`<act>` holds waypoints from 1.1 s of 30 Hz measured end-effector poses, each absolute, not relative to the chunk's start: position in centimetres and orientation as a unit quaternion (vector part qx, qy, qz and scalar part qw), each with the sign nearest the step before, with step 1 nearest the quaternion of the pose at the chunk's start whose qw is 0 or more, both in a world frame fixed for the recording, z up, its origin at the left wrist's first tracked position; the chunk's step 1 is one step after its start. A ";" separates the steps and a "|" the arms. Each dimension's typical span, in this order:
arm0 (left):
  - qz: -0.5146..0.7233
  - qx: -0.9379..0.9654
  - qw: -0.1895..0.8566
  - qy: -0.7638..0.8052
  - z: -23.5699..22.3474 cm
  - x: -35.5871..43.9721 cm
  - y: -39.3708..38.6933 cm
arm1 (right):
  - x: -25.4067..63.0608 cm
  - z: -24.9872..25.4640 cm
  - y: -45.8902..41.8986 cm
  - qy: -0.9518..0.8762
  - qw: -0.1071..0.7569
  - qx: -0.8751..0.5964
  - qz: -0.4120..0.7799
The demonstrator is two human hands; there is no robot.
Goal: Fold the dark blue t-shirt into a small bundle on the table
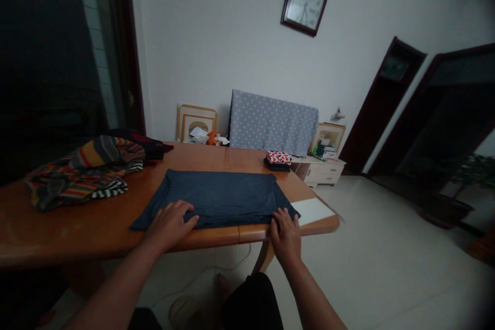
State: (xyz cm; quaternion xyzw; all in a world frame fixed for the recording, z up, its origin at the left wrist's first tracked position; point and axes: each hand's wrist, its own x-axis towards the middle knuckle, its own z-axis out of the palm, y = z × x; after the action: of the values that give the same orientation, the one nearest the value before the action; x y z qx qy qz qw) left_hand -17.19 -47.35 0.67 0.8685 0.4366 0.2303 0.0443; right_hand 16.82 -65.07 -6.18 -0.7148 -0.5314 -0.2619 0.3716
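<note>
A dark blue garment (220, 198) lies spread flat on the wooden table (77, 229), folded into a rough rectangle. My left hand (170, 221) rests palm down on its near left edge, fingers stretched out and slightly curled over the cloth. My right hand (285, 229) lies on the near right corner of the garment at the table's front edge, fingers extended and close together, pressing on the fabric. Neither hand lifts anything.
A heap of striped, multicoloured clothes (85, 170) sits at the table's left. A small folded stack with a red-and-white patterned top (277, 160) lies at the far right. A white sheet (311, 210) rests at the right corner. Beyond stand a dotted covered object (273, 122) and a low white cabinet (323, 170).
</note>
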 end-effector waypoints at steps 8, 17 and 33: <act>0.284 0.863 0.007 0.418 0.0 -17.3 -47.1 | 16.4 -8.9 -64.9 -0.513 0.387 -0.698 -0.317; 0.334 0.838 -0.040 0.429 0.2 -17.7 -47.8 | 16.6 -9.3 -64.8 -0.518 0.398 -0.685 -0.322; 0.279 0.849 -0.056 0.444 0.7 -17.6 -48.8 | 16.3 -9.6 -65.1 -0.524 0.398 -0.677 -0.329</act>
State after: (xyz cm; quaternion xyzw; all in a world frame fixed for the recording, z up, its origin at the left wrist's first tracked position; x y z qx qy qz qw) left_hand -17.64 -48.80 0.75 0.8494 0.4443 0.2790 -0.0563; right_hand 16.30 -65.13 -9.60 -0.6772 -0.5237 -0.3291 0.3985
